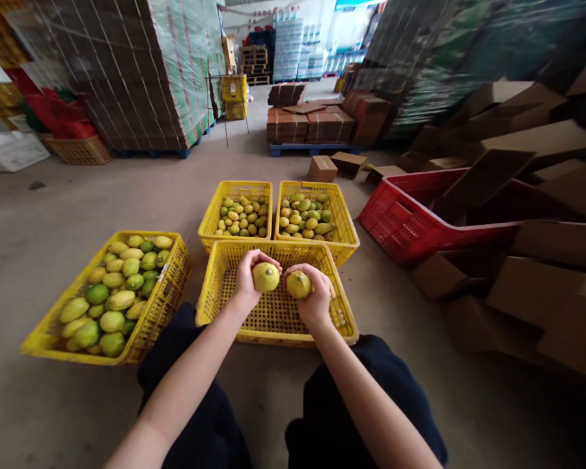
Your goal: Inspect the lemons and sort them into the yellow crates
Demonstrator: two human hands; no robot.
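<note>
My left hand [248, 279] is wrapped round a yellow-green lemon [266, 277], its stem end facing me. Another lemon [299, 284] sits in my right hand [317, 296], the fingers curled over its far side. Both hands are close together above a yellow plastic crate [278, 337] with a slotted floor and no fruit showing in it. Behind it stand two more yellow crates, a back left crate [209, 221] and a back right crate [344, 225], each holding many yellow and green lemons. A fuller lemon crate [176, 286] is at my left.
To the right is a red crate [395, 221] with cardboard boxes [532, 293] piled in and around it. Flattened cartons [307, 124] lie on a blue pallet [303, 150] farther back. Tall wrapped stacks [127, 71] rise on both sides; my knees flank the near crate.
</note>
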